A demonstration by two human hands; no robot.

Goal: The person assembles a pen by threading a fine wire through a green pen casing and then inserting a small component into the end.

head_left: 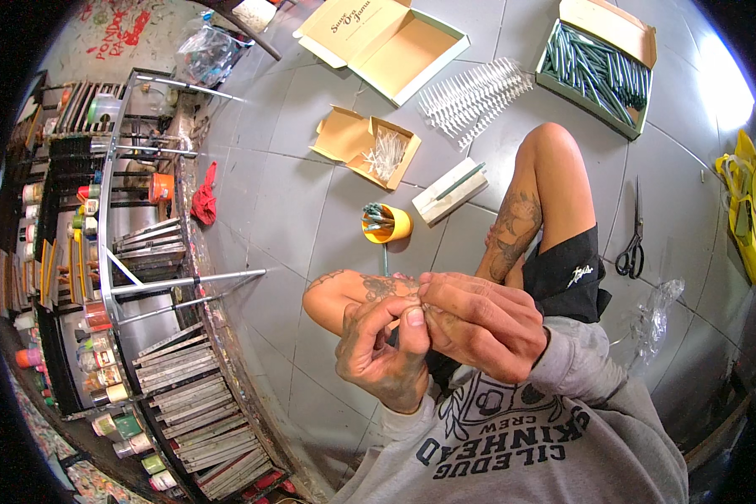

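Observation:
My left hand (386, 346) and my right hand (485, 326) meet fingertip to fingertip above my crossed legs. Both are closed in a pinch, and whatever lies between the fingers is too small or hidden to make out. Just beyond them a yellow cup (401, 223) holds several dark green sticks that look like pens. Part of a thin green stick (385, 260) shows between the cup and my knee. A pale block (450, 192) with one green pen lying along it rests on the floor beyond my hands.
An open small carton (344, 134) holds thin whitish pieces. Rows of clear plastic pieces (475, 99) lie beside an open box (403, 63). Another box (647, 91) is full of green pens. Scissors (632, 235) and crumpled plastic (657, 319) lie right; a paint rack (109, 210) stands left.

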